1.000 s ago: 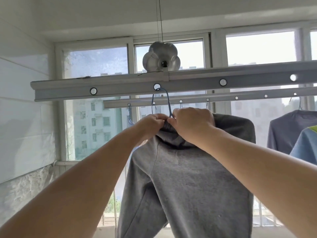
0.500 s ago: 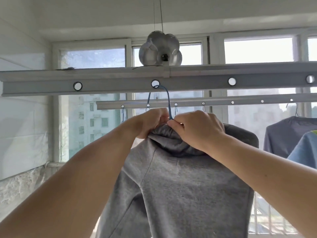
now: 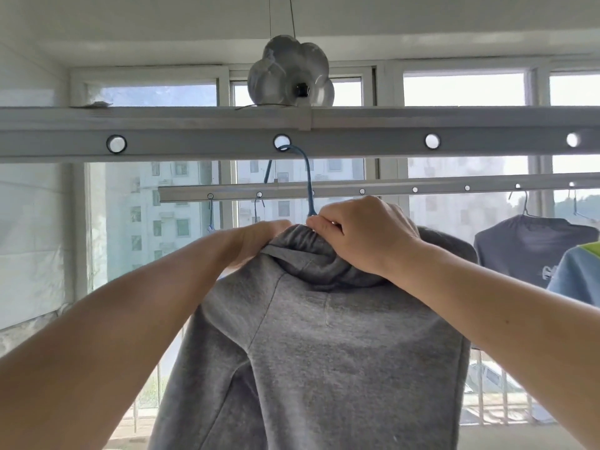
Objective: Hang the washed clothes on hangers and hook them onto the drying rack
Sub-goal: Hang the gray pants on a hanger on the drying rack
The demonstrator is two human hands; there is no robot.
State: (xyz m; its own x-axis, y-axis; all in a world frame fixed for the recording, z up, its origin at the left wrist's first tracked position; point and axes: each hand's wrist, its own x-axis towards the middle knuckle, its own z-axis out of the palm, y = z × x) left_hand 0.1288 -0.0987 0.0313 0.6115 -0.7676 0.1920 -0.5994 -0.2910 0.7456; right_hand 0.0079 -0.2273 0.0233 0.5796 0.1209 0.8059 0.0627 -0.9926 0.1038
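Observation:
Grey sweatpants hang folded over a blue hanger, whose hook sits in a hole of the near rack bar. My left hand grips the bunched waistband on the left, partly hidden behind the fabric. My right hand pinches the waistband right at the foot of the hanger's neck. Most of the hanger is hidden under the cloth.
A second rack bar runs behind, with small hooks on its left and a dark grey shirt hung at the right. A blue and green garment hangs at the far right edge. A silver pulley housing sits above the near bar. Windows lie beyond.
The view has moved closer and tilted up, so the rack bars appear larger. Both hands stay on the waistband, shifted slightly lower relative to the bar. The hanger remains hooked.

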